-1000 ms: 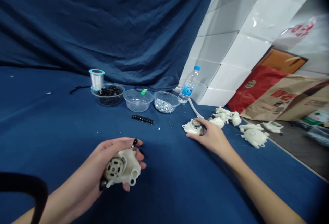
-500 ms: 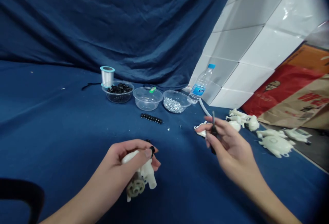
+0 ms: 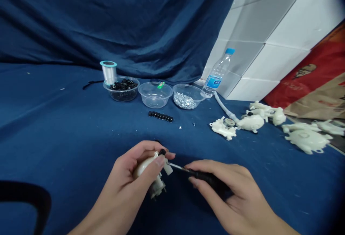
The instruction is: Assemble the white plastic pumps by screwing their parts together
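My left hand (image 3: 129,177) is closed round a small white plastic motor housing (image 3: 151,172), held low over the blue cloth with its metal motor end pointing down. My right hand (image 3: 226,199) grips a black-handled screwdriver (image 3: 201,175). Its thin metal tip touches the housing near my left thumb. Several more white housings (image 3: 225,127) lie on the cloth to the right, apart from both hands.
At the back stand three clear bowls: black parts (image 3: 122,88), a nearly empty bowl (image 3: 155,94), small metal screws (image 3: 186,96). A spool (image 3: 108,70), a water bottle (image 3: 217,73), a row of black beads (image 3: 160,116), white boxes (image 3: 269,30) and a paper bag (image 3: 312,84) surround them.
My right hand left the housing on the cloth, picked up the screwdriver and brought its tip to the housing in my left hand. My left hand turned the housing over.
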